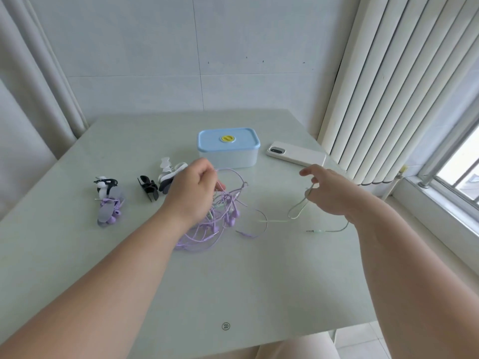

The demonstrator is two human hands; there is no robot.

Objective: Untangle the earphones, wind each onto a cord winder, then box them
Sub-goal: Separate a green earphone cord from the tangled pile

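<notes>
Pale green and glossy, the square glass-topped table (pixel 233 286) fills the near view, with both bare forearms reaching out over it. Nearest on its surface lies the metal plug of the thin mint-white earphone cord (pixel 292 213), just beside the right forearm. From there the cord loops up into the right hand (pixel 330 194), which pinches it between thumb and fingers. It then trails leftward along the table toward the tangled heap of lilac earphone cords (pixel 219 221). The left hand (pixel 193 194) sits over that heap, its fingers curled round a few lilac strands. So the pale cord's long axis runs left to right between the two grips, its free end on the right hand's side. Drawing rightward looks the likely way to clear it. Left of the heap lie a lilac earphone already wound on a grey flat winder (pixel 110 211) and loose black and white plastic cord winders (pixel 155 183). Beyond stands the white rectangular box with a blue lid (pixel 228 149), lid on, and a white-cased phone (pixel 296 154). A tiled wall, curtain and vertical blinds stand behind.
</notes>
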